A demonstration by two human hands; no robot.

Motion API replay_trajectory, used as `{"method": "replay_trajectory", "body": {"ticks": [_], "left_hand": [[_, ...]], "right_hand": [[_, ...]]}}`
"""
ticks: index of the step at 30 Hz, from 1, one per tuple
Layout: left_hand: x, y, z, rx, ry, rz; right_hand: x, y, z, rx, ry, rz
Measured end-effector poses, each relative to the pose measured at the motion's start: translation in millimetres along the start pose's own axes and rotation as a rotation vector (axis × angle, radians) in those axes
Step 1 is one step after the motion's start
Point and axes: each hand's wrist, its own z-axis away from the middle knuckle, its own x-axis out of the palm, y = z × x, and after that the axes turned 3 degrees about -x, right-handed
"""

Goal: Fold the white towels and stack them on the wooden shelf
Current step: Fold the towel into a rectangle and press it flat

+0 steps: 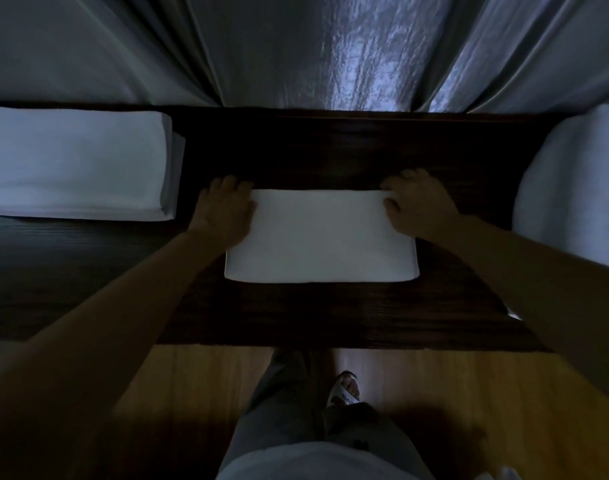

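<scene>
Dim room, view from the head looking down. A folded white towel [322,235] lay flat on the dark wooden shelf [330,147], roughly centred before the person, its long axis running left to right across the body. Left hand [223,209] rested on the towel's left end near the far corner, fingers fairly straight and pointing away, palm down, gripping nothing that could be made out. Right hand [417,199] sat on the far right corner, fingers bent over the towel's far edge; whether it pinched the cloth or only pressed it could not be told in this light. Both hands were about equally near, one at each short end, with the towel's body between them and slightly toward the person. A stack of folded towels [78,161] lay on the same shelf well to the left, apart from the centre towel, its long axis also left to right. A white heap [573,188], likely unfolded towels, sat at the right edge. Judgement: the centre towel looked finished or one fold short; the stack lay to the left, so a carry would go leftward, and the left hand was nearer it. Grey curtain [365,46] hung behind; wooden floor [192,393] below.
</scene>
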Motion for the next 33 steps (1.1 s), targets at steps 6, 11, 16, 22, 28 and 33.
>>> {"method": "replay_trajectory", "body": {"ticks": [6, 11, 16, 22, 28, 33], "left_hand": [[-35, -11, -39, -0.042, -0.344, 0.152], [-55, -15, -32, -0.054, -0.387, 0.266], [-96, -33, 19, -0.038, -0.314, 0.447], [-169, -28, 86, -0.015, -0.078, 0.548], [-239, -25, 144, -0.031, 0.160, 0.560], [-281, -32, 201, -0.076, 0.259, 0.566]], "right_hand": [[-26, 12, -43, 0.187, -0.391, -0.154], [-50, 3, -27, 0.154, -0.372, -0.132], [-102, -9, 22, 0.125, -0.212, -0.167], [-173, -34, 76, 0.045, 0.049, -0.311], [-242, -73, 111, -0.048, 0.203, -0.437], [-282, -114, 125, -0.119, 0.219, -0.569]]}}
